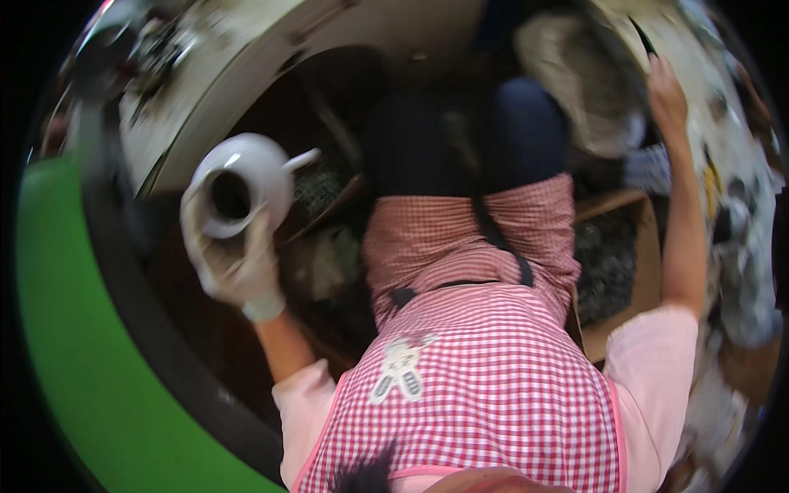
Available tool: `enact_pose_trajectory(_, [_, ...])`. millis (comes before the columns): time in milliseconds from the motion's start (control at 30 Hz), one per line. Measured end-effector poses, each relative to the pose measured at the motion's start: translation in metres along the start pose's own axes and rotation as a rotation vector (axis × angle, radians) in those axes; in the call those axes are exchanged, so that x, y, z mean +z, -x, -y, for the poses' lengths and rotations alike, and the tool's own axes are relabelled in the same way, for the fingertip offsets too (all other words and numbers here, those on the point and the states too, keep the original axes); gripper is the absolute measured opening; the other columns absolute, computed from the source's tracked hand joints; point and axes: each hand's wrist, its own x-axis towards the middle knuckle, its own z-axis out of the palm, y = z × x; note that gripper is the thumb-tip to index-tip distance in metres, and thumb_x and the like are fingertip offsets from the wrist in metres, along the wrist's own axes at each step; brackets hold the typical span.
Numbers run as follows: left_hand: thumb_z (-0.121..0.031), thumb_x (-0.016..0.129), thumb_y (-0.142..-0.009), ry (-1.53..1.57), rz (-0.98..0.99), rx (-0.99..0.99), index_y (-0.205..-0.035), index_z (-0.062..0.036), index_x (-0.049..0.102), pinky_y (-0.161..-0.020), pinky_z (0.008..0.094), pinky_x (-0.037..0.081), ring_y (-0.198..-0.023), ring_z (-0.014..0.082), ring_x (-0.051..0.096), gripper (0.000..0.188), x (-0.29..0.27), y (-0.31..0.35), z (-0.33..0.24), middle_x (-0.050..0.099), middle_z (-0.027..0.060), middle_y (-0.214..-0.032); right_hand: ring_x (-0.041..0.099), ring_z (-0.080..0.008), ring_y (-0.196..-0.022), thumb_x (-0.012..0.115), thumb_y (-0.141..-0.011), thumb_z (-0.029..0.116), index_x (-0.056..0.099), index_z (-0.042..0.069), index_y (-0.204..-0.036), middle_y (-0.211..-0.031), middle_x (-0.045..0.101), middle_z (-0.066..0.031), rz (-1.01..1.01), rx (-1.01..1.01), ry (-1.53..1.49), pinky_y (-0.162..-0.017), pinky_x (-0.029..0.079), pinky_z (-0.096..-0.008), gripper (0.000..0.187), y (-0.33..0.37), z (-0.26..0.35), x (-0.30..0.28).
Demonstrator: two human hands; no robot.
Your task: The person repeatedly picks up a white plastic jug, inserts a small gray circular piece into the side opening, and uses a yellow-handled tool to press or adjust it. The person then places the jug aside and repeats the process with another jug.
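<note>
My left hand (238, 267), in a pale glove, is closed around a glossy white teapot (259, 164). The pot is tilted so that its round dark opening shows, and a short spout points to the right. At the far upper right, my bare right hand (666, 94) grips a slim, dark, pointed tool (643, 36). Its tip is directed up and left; blur hides whether it is a blade or a brush. The hands are far apart, and the tool does not touch the pot.
A curved pale worktop (222, 90) edges the upper left. A green surface (66, 329) with a dark border runs down the left. By my right thigh stands a cardboard box (645, 255) of dark bits. Cluttered items and clear plastic (748, 287) lie at the right.
</note>
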Motion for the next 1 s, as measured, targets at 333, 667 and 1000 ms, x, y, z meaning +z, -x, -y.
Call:
enact_pose_trajectory(333, [-0.021, 0.071, -0.096, 0.386, 0.163, -0.479, -0.094, -0.0015, 0.060, -0.103, 0.0369, 0.042, -0.115, 0.0241, 0.058, 0.022, -0.021, -0.025, 0.012, 0.063, 0.0208, -0.131, 0.065, -0.0432, -0.098, 0.057, -0.102, 0.030, 0.064, 0.007, -0.123, -0.111, 0.067, -0.0215, 0.150, 0.423, 0.376, -0.086, 0.053, -0.0483, 0.032, 0.054, -0.078, 0.047])
enact_pose_trajectory(667, [-0.045, 0.066, -0.092, 0.485, 0.222, -0.551, -0.152, 0.0084, 0.033, -0.123, 0.0497, 0.030, -0.145, 0.0379, 0.045, 0.087, 0.068, -0.013, -0.022, 0.045, 0.0291, -0.155, 0.070, -0.0393, -0.112, 0.068, -0.091, 0.058, 0.078, 0.004, -0.113, -0.119, 0.073, -0.0239, 0.851, 1.089, -0.360, -0.094, 0.054, -0.0441, 0.060, 0.168, 0.012, 0.258])
enact_pose_trajectory(1000, [-0.053, 0.077, -0.083, 0.373, 0.221, -0.486, -0.160, 0.0089, 0.024, -0.120, 0.0499, 0.033, -0.141, 0.0370, 0.048, 0.112, 0.076, -0.020, -0.055, 0.050, 0.0292, -0.148, 0.062, -0.0100, -0.080, 0.075, -0.096, 0.027, 0.075, 0.002, -0.116, -0.099, 0.074, -0.0035, 0.425, 1.566, -1.042, -0.070, 0.047, -0.0265, 0.032, 0.131, 0.057, 0.123])
